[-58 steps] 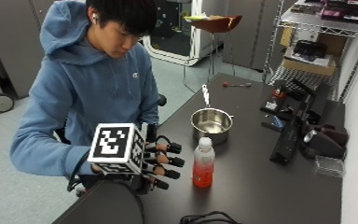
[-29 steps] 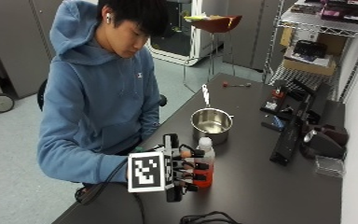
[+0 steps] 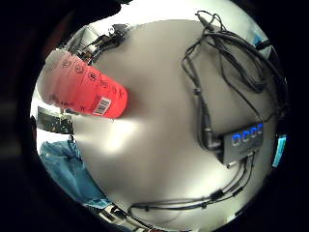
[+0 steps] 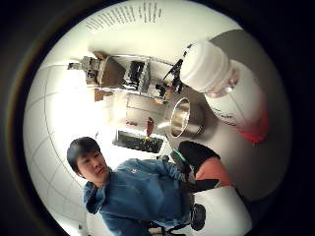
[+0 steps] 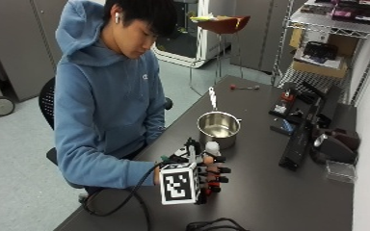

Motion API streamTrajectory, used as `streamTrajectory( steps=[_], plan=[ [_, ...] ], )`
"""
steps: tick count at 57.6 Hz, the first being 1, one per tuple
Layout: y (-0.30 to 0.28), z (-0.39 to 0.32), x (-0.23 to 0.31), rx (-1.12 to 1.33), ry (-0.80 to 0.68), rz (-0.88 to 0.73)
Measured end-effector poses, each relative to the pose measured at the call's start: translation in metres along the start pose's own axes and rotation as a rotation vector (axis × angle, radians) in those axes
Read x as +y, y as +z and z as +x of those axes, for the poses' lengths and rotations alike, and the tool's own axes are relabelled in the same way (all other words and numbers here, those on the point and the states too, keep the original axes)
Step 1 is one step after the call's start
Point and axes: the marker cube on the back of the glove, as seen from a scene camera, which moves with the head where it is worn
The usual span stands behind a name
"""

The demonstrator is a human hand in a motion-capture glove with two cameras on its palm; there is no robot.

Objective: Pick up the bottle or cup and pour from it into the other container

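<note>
My gloved right hand (image 5: 204,175) grasping the red bottle (image 5: 212,150).
Fingers curl around it; the steel pot (image 5: 218,126) stands at 12 o'clock on the tabletop (image 5: 281,192).

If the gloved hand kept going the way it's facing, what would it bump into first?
Probably the metal pot, just beyond the gloved right hand holding the bottle. Depth is unclear, so that is a guess.

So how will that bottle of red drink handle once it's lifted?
The bottle looks only partly full, so probably light. Its white cap appears on, so spilling seems unlikely yet. Tall and narrow, it could tip if nudged; the gloved right hand has its fingers around it.
</note>
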Motion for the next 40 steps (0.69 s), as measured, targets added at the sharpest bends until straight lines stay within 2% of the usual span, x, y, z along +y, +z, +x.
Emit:
streamTrajectory(
  steps=[10,20,40],
  plan=[
    [0.031,-0.004,-0.009,-0.138,-0.014,0.006],
    [0.047,-0.006,-0.017,-0.228,-0.025,0.079],
    [0.049,-0.005,-0.024,-0.217,-0.022,0.23]
  ],
)
